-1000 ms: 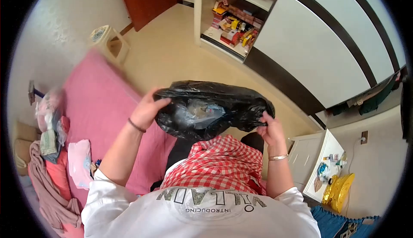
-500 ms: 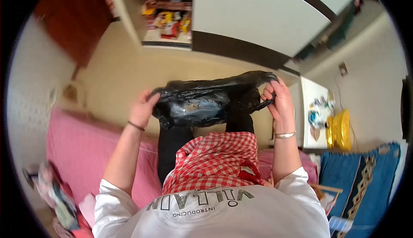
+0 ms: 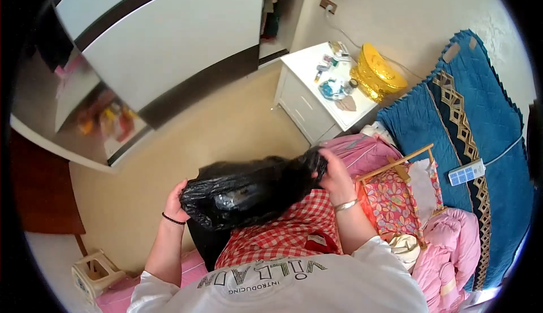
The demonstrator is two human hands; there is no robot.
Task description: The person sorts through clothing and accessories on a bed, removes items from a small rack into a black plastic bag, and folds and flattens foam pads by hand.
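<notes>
A black plastic bag (image 3: 251,191) is stretched between my two hands in front of my body, above the red checked cloth (image 3: 291,221). My left hand (image 3: 176,202) grips the bag's left end, with a dark band at the wrist. At the bag's right end, my right hand (image 3: 335,172) has its fingers closed on the bunched plastic. Something pale shows in the bag's middle; I cannot make out what it is.
A white cabinet (image 3: 308,106) bears small items and a gold ornament (image 3: 376,75). To the right are a blue quilted cover (image 3: 416,115), a power strip (image 3: 466,172), a floral bag (image 3: 393,200) and pink clothing (image 3: 449,242). A plastic stool (image 3: 93,273) stands lower left, a wardrobe (image 3: 169,41) ahead.
The view has turned right, bringing the white cabinet and blue cover closer to the middle. Both hands still hold the black bag, whose right end is now raised and bunched.
</notes>
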